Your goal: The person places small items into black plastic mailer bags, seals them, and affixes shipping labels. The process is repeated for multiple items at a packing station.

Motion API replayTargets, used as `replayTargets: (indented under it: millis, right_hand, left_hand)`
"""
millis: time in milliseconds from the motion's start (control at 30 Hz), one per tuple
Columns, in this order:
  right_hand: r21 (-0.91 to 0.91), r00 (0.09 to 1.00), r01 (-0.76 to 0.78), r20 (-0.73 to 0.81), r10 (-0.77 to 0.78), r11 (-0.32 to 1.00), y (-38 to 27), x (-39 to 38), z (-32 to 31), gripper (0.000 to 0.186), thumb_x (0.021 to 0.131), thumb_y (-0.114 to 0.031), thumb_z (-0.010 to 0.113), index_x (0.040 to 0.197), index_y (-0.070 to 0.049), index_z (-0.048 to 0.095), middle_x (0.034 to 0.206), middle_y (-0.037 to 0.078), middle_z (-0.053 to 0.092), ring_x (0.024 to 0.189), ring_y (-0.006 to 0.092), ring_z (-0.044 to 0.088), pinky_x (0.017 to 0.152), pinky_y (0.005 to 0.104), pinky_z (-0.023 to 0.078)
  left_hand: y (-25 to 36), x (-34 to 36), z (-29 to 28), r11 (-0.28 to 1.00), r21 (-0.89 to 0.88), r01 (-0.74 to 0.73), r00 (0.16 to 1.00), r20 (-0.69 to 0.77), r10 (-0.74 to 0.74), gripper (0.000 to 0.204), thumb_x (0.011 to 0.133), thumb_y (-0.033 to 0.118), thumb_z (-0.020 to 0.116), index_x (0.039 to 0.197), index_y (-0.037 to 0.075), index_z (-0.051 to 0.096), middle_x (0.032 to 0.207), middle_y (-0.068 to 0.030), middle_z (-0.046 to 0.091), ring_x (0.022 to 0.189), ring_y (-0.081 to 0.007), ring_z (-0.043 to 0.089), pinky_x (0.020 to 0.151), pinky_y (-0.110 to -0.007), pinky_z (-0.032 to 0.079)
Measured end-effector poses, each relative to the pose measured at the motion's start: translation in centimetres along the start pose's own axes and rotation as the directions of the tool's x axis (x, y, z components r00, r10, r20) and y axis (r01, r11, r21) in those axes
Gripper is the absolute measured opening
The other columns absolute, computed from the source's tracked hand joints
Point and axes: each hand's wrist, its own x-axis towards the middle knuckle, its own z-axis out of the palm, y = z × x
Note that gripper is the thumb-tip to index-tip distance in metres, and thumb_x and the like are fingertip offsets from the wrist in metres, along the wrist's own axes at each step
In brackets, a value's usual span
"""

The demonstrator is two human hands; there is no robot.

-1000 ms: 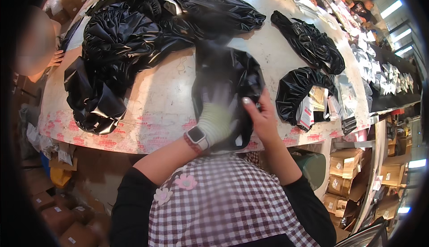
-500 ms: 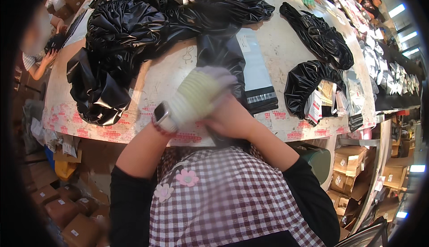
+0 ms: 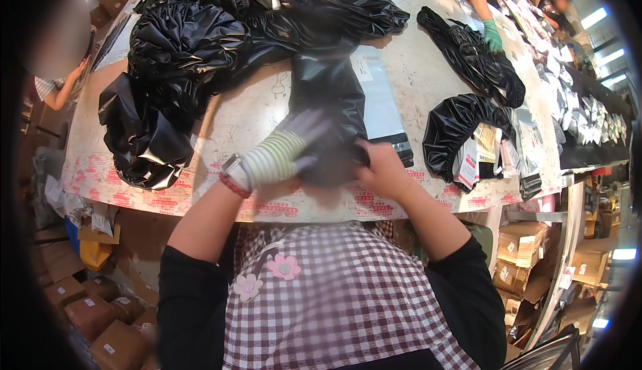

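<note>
A glossy black strip of sheet material (image 3: 328, 89) runs from the far heap down toward me, its near end lying at the table's front. On its left edge rests my left hand (image 3: 277, 156), in a white glove with yellow-green stripes, fingers spread and slightly smeared by motion. My bare right hand (image 3: 386, 170) has its fingers curled round the near right edge of that black strip. Partly under the strip lies a flat pale grey plastic mailing bag (image 3: 384, 106) with a dark end. The strip's near end is blurred.
A big heap of black gathered covers (image 3: 187, 42) fills the table's left and far side. To the right lie a bundled black cover (image 3: 468, 59) and a black ring-shaped one (image 3: 448, 129) around cards. A co-worker's green-gloved hand (image 3: 493, 35) is at the bundle. Cardboard boxes (image 3: 120, 346) stand below.
My hands have come apart from being crossed: the left now lies on the strip, the right has moved right to its edge. The co-worker's green-gloved hand has reached nearer, onto the bundled cover.
</note>
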Motion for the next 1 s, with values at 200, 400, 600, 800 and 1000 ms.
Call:
replayTargets:
  millis: [200, 400, 600, 800, 1000]
  right_hand:
    - [0.532, 0.918, -0.379, 0.115, 0.379, 0.757, 1.6, 6.2, -1.8, 0.027, 0.096, -0.021, 0.071, 0.106, 0.004, 0.070, 0.091, 0.010, 0.074, 0.075, 0.0149, 0.068, 0.067, 0.0312, 0.055]
    - [0.818, 0.852, -0.501, 0.410, 0.325, 0.282, 2.0, 2.8, -1.6, 0.029, 0.098, -0.018, 0.071, 0.117, 0.004, 0.069, 0.103, 0.008, 0.075, 0.091, 0.0148, 0.071, 0.079, 0.0306, 0.058]
    - [-0.633, 0.501, 0.619, -0.137, -0.855, 0.464, 1.0, -2.0, -0.9, 0.055, 0.082, -0.024, 0.080, 0.131, -0.007, 0.060, 0.144, 0.017, 0.057, 0.135, 0.0362, 0.053, 0.113, 0.0522, 0.044]
    - [-0.428, 0.850, 0.358, -0.219, -0.480, 0.830, 2.2, 2.6, -0.1, 0.065, 0.083, -0.026, 0.079, 0.139, -0.004, 0.055, 0.152, 0.019, 0.052, 0.140, 0.0401, 0.048, 0.118, 0.0539, 0.036]
    - [-0.636, 0.881, 0.348, -0.030, -0.473, 0.688, 1.7, 5.5, -2.1, 0.073, 0.084, -0.027, 0.077, 0.147, -0.004, 0.049, 0.146, 0.019, 0.054, 0.135, 0.0375, 0.051, 0.111, 0.0485, 0.043]
  left_hand:
    - [6.8, -0.6, -4.4, 0.983, 0.175, -0.061, 0.895, -0.427, 0.131, 0.043, 0.089, 0.016, 0.072, 0.131, 0.005, 0.066, 0.135, -0.0156, 0.065, 0.126, -0.0355, 0.061, 0.110, -0.051, 0.046]
    - [7.1, -0.3, -0.1, 0.971, 0.231, -0.062, 0.993, -0.087, 0.084, 0.053, 0.077, 0.021, 0.082, 0.125, 0.007, 0.066, 0.133, -0.0163, 0.065, 0.124, -0.0340, 0.063, 0.102, -0.048, 0.050]
    - [2.0, 2.1, -2.2, 0.948, -0.292, 0.128, 0.981, 0.181, -0.077, 0.051, 0.085, 0.023, 0.085, 0.128, 0.007, 0.062, 0.103, -0.0141, 0.074, 0.103, -0.0281, 0.072, 0.089, -0.037, 0.057]
    - [1.1, 5.9, -3.3, 0.972, -0.016, 0.236, 0.918, -0.323, -0.229, 0.044, 0.093, 0.015, 0.074, 0.134, 0.007, 0.062, 0.130, -0.0169, 0.067, 0.120, -0.0326, 0.065, 0.100, -0.040, 0.053]
    - [-0.6, 5.5, 0.0, 0.995, -0.072, 0.076, 0.937, -0.335, -0.096, 0.031, 0.099, 0.011, 0.059, 0.129, 0.004, 0.066, 0.139, -0.0174, 0.063, 0.130, -0.0388, 0.056, 0.111, -0.046, 0.045]
